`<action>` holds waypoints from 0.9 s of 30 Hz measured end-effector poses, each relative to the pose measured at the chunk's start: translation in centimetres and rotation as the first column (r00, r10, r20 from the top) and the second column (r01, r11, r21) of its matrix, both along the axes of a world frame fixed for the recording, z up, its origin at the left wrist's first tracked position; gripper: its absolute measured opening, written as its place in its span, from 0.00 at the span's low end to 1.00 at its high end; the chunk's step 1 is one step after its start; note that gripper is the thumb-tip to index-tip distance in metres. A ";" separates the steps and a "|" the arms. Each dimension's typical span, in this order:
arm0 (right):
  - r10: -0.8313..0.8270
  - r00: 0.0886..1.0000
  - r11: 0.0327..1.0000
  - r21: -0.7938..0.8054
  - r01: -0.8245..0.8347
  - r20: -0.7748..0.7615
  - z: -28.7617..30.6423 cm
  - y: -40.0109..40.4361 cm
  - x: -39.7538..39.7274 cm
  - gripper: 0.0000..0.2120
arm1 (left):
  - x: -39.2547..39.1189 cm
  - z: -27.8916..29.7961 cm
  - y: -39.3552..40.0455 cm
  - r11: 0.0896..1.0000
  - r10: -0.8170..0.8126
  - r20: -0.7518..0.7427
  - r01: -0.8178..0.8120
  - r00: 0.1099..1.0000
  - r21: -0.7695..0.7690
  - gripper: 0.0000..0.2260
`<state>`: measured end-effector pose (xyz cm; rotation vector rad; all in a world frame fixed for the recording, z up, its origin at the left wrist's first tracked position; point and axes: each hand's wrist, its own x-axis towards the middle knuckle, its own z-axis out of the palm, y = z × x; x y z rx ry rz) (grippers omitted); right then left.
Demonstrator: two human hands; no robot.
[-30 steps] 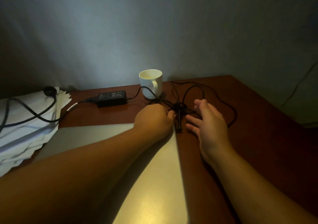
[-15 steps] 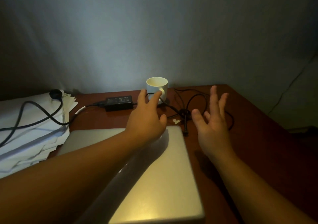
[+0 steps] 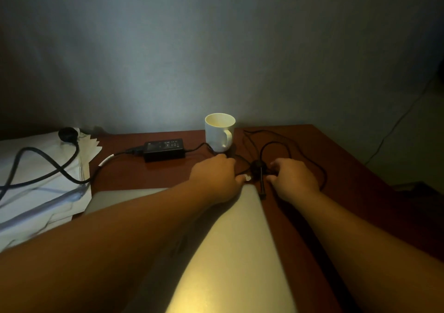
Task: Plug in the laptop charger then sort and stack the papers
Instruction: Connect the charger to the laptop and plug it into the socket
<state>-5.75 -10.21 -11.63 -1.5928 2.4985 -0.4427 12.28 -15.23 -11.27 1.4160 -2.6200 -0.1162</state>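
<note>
Two hands are busy with the first job, plugging in the charger. The left hand point(image 3: 217, 176) has its fingers curled down by the thin black cord point(image 3: 276, 144), but I cannot tell if it is gripping it. The right hand point(image 3: 294, 176) pinches the tied-up bunch of cord, just beside the closed laptop point(image 3: 235, 252) at its far corner. I think the cord must be untied next, so its plug can reach the laptop. The charger box point(image 3: 164, 149) sits further back on the desk point(image 3: 360, 204). The papers point(image 3: 36, 192) wait far left.
</note>
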 end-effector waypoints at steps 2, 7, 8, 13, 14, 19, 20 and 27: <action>-0.035 0.999 0.999 -0.036 0.036 0.025 -0.1 -0.3 -0.4 0.08 | 0.1 -0.1 -0.4 1.000 -0.011 -0.061 0.012 0.998 0.018 0.14; -0.039 0.984 0.935 -0.341 0.098 0.175 0.9 -0.1 -1.3 0.04 | 0.4 0.7 -0.1 0.999 -0.043 -0.418 0.026 0.907 -0.045 0.13; -0.020 0.982 0.916 -0.391 0.092 0.186 1.3 -0.2 -1.4 0.03 | 0.6 0.9 -0.1 0.998 -0.051 -0.452 0.033 0.890 -0.048 0.13; 0.046 0.983 0.861 -0.506 0.052 0.180 3.3 -0.6 -1.4 0.04 | 1.5 1.0 -0.7 0.997 -0.078 -0.416 0.063 0.906 -0.049 0.15; 0.047 0.985 0.849 -0.526 0.049 0.168 3.7 -0.6 -1.5 0.04 | 1.6 0.9 -0.8 0.996 -0.087 -0.412 0.068 0.907 -0.060 0.15; 0.077 0.980 0.802 -0.596 0.047 0.181 5.2 -0.2 -1.5 0.03 | 2.0 1.3 -0.5 0.990 -0.121 -0.575 0.058 0.809 -0.127 0.06; 0.082 0.978 0.790 -0.611 0.054 0.193 5.6 -0.1 -1.3 0.03 | 2.2 1.4 -0.6 0.990 -0.115 -0.604 0.040 0.788 -0.137 0.05; 0.099 0.973 0.733 -0.677 0.072 0.210 7.4 -0.7 0.3 0.03 | 2.6 3.2 -1.9 0.992 -0.005 -0.770 -0.094 0.639 -0.084 0.06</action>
